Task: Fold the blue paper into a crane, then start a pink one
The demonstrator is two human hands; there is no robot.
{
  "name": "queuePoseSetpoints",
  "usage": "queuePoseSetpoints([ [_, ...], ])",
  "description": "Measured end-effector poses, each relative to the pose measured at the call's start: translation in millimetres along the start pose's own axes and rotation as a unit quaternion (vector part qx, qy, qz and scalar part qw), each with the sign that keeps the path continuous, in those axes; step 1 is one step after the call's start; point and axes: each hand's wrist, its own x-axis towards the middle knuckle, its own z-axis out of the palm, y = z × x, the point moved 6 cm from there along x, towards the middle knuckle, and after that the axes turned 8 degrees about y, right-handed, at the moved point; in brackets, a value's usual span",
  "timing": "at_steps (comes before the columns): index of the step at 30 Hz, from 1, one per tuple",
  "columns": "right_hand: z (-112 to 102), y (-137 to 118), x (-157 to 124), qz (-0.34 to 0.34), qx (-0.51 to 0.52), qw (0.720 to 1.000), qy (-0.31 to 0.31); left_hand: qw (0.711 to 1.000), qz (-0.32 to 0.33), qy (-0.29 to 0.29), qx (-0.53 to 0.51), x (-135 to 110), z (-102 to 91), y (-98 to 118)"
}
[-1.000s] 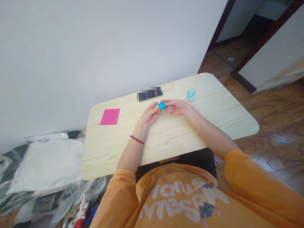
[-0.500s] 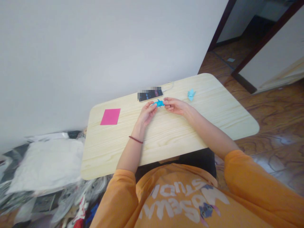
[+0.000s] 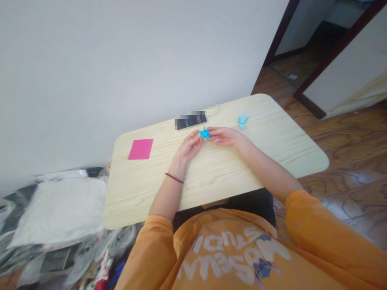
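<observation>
While the left hand pinches one end of the blue figure between thumb and fingers, the right hand has its fingertips at the other end, so the two nearly meet around it. The figure, of folded paper, is on the near side of the phone, just beside it; whether it or the hands touch the table I cannot tell. The phone lies near the table's far edge, its screen lit and partly blurred out, with a white cable running from its right end. Left of the phone and nearer the person, a pink sheet lies flat. Right of the phone sits a pale figure, also folded. A dark red bracelet circles the left forearm.
</observation>
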Motion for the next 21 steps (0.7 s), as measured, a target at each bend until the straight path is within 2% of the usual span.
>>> queuePoseSetpoints([
  [5,1.2,-1.3,-2.2,0.007,0.021,1.000,-0.001,1.000,0.004,-0.003,-0.012,0.3,0.5,1.2],
  [13,-5.0,-3.6,-1.5,0.018,0.040,0.999,0.014,0.998,-0.003,0.042,-0.057,4.1,-8.3,2.3],
  [21,-10.3,-9.9,-2.6,0.007,0.020,0.997,0.072,0.986,-0.025,0.057,-0.153,-0.6,-4.8,10.0],
])
